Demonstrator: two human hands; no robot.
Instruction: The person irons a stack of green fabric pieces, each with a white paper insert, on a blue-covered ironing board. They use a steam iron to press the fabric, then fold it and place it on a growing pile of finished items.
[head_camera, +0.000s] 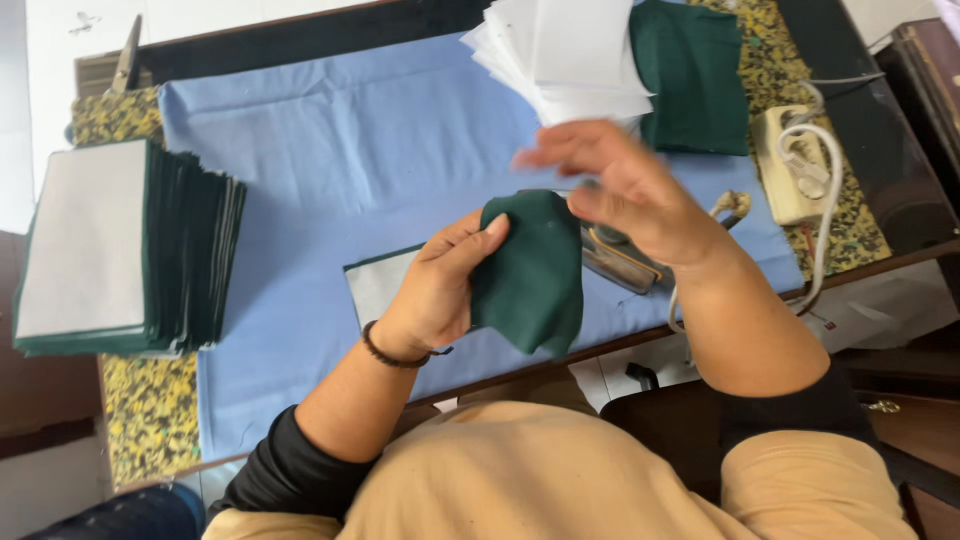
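Note:
My left hand (438, 280) pinches a dark green fabric piece (530, 272), which hangs folded over the blue cloth (330, 160) that covers the table. A little above and right of the piece hovers my right hand (625, 190), motion-blurred, fingers apart and nothing visibly held in it. Under the fabric lies a flat grey piece with a green edge (378, 282). An iron (625, 258) sits just behind my right hand, mostly hidden by it.
A tall stack of green pieces topped with grey (120, 250) stands at the left. White sheets (570, 55) and more green fabric (695, 75) lie at the far side. A white power strip with cable (795, 160) is at the right. Scissors (125, 60) rest far left.

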